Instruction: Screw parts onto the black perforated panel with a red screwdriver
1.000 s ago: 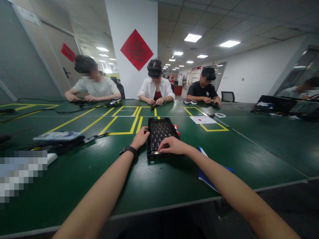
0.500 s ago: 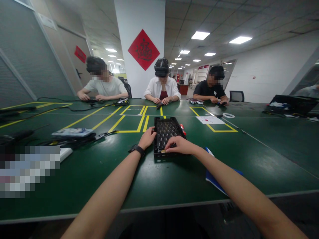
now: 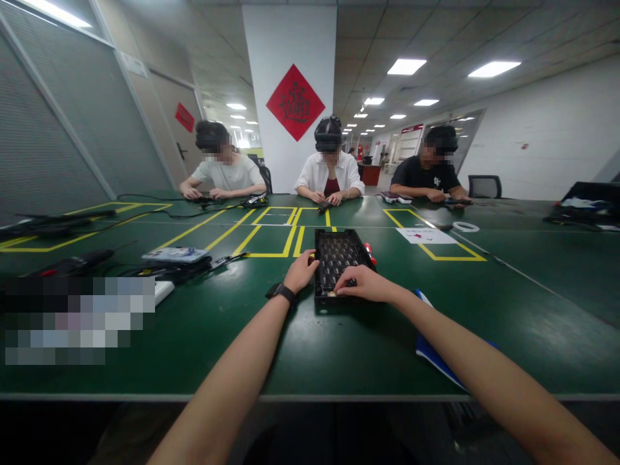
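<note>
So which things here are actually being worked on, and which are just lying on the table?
In hand: black tray, left hand on its left rim, right hand on its near end.
Lying about: red item by the tray's right side, blue folder beneath the right forearm, white sheet, tape ring, stacked devices at left.

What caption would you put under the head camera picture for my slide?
Left hand beside a black tray, right hand on its near end, on a green table.
</note>
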`<state>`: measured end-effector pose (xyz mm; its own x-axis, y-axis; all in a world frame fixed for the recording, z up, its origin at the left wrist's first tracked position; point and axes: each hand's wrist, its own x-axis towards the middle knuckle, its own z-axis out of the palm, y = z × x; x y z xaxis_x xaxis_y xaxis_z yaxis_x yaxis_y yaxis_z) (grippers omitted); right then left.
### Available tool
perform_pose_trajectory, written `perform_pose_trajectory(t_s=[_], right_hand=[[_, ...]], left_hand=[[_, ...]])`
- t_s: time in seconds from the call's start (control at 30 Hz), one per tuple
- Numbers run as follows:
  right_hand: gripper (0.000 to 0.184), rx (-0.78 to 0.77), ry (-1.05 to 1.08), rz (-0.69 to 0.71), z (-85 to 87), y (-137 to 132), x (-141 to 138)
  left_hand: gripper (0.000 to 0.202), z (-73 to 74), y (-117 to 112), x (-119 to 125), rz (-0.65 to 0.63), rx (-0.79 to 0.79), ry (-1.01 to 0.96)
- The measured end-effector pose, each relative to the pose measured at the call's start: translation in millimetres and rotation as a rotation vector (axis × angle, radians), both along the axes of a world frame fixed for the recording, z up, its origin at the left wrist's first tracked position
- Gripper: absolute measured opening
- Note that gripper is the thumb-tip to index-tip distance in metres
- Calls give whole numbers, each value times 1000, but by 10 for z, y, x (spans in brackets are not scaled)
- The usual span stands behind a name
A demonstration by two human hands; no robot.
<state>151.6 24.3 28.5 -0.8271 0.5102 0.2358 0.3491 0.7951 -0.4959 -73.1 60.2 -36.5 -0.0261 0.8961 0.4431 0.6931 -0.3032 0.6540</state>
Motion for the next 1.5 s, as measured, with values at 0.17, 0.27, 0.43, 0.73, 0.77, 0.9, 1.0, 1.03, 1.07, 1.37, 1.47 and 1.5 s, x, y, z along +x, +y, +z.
perform_pose_trajectory(t_s=[0.17,0.27,0.43,0.73,0.77,0.9,1.0,1.03,1.07,1.37,1.47,1.5], right_hand=[[20,-21,14,-3,-8,8,5],[21,-37,32,11,-9,18,6],[23,-45,46,20,-9,35,6],[23,-62,64,-5,-16,29,9],[23,-62,65,-5,-14,25,10],[24,-80,67,0,-14,16,17],[24,-92,66,1,-19,13,21],[24,-89,65,1,-18,11,20],[23,-84,63,0,-15,7,16],[20,-56,52,-14,31,23,-32],[18,-28,53,-18,25,65,-23],[18,-23,51,-14,23,77,-20]], left_hand=[[38,10,11,5,0,-8,-12],[38,16,14,9,9,-31,-15],[38,22,26,17,18,-51,-29],[36,-19,67,-1,2,-25,-47],[37,-22,72,-2,0,-24,-45],[40,-23,108,1,16,-49,-13],[43,-21,141,3,31,-61,7],[44,-21,147,2,33,-60,9],[44,-22,149,1,36,-57,10],[41,34,186,-43,35,-30,18],[41,79,290,-51,35,-54,9],[42,92,328,-52,42,-62,8]])
